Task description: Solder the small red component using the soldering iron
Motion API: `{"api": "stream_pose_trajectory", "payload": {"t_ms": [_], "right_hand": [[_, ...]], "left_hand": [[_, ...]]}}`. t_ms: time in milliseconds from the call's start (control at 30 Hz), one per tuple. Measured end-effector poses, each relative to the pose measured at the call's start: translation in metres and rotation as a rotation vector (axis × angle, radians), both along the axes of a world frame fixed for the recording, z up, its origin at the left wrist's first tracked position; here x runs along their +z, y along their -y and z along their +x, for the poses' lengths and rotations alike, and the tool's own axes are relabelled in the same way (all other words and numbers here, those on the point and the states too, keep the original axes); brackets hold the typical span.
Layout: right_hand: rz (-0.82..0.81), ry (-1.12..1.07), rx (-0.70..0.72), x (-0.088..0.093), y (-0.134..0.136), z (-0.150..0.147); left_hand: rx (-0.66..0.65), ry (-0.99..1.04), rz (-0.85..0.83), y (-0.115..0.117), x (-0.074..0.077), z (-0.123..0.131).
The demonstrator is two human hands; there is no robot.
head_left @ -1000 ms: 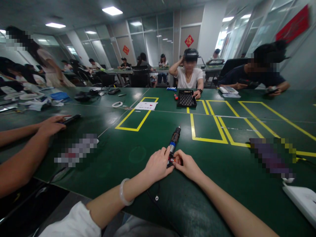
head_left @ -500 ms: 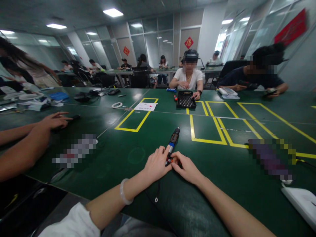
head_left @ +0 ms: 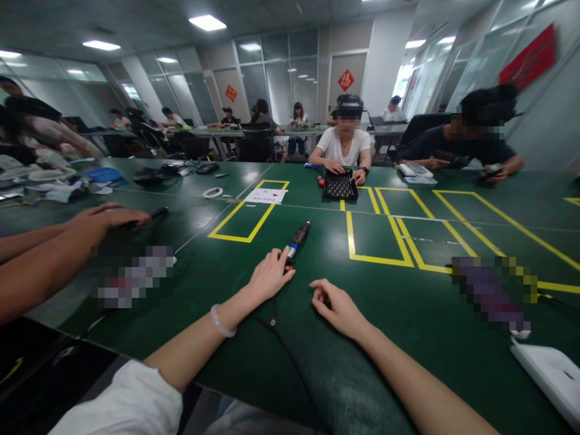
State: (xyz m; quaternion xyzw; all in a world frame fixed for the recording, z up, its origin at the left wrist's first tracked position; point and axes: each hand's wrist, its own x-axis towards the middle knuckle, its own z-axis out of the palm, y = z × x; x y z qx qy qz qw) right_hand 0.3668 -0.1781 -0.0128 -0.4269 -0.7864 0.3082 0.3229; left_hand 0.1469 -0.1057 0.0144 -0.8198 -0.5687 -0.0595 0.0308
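holding the near end of a dark, screwdriver-like tool (head_left: 299,238), the left hand (head_left: 270,273) has a narrow grip, fingers over the top and thumb on the near right side. the tool lies at the middle of the green table (head_left: 317,257), its thin tip pointing far and right; a bit of orange (head_left: 290,267) shows by the fingers. to the right, apart from the tool, the right hand (head_left: 338,307) is loosely curled, a small gap between index finger and thumb, with nothing seen in it.

as far as can be judged, the handling is partway: the tool is in hand and not yet released, while the right hand is free of it. no loose part lies beside it, and the left hand covers its near end, so i cannot tell whether anything there is finished. the tool sits between the yellow tape outlines (head_left: 380,261), inside neither. a dark cord (head_left: 290,356) with a small ring (head_left: 272,322) runs on the near side; its link to the tool is unclear.
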Motion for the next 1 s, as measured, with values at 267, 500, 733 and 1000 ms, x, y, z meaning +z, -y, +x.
{"api": "stream_pose_trajectory", "payload": {"t_ms": [267, 500, 733, 1000], "right_hand": [[0.013, 0.03, -0.004, -0.002, -0.002, 0.0], [0.02, 0.04, -0.009, -0.002, -0.002, 0.001], [0.027, 0.046, -0.012, -0.003, -0.002, 0.0], [0.023, 0.042, -0.015, -0.002, -0.002, 0.0]], "left_hand": [[0.182, -0.062, -0.008, -0.081, -0.003, -0.07], [0.297, -0.087, -0.074, -0.133, 0.001, -0.127], [0.278, -0.135, 0.101, -0.127, 0.008, -0.126], [0.33, -0.097, 0.192, -0.107, 0.021, -0.106]]}}
